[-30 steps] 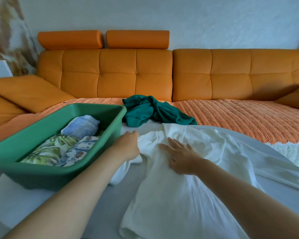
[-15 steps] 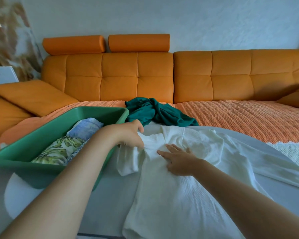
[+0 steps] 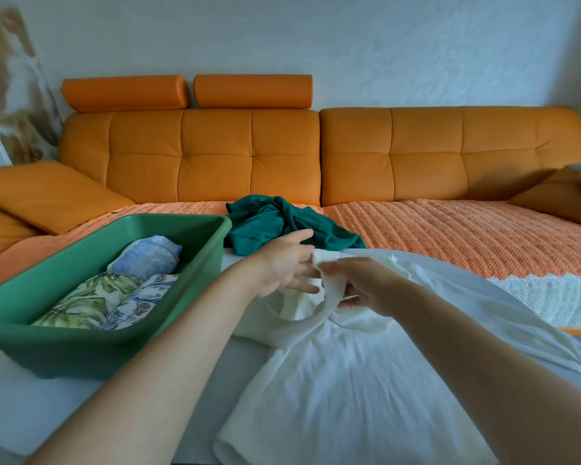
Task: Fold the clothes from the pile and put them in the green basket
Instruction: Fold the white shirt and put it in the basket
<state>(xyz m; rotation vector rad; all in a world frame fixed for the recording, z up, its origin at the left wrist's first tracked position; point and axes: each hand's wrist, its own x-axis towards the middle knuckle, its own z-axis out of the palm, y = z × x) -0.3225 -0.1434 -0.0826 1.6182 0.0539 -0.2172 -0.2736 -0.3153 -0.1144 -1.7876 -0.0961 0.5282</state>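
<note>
Shirt (image 3: 332, 380) spread in front of me, its far end bunched up.
I see my right hand (image 3: 369, 283) pinching a twisted strip of the white cloth, while my left hand (image 3: 282, 263) touches it with straight fingers, gripping nothing. The shirt lies just right of the basket (image 3: 81, 350), and a teal garment (image 3: 275, 223) sits behind it on the sofa (image 3: 215, 156).

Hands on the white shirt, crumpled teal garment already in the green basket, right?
No: the head view shows the teal garment crumpled on the orange cover beyond the green basket, not in it.
</note>
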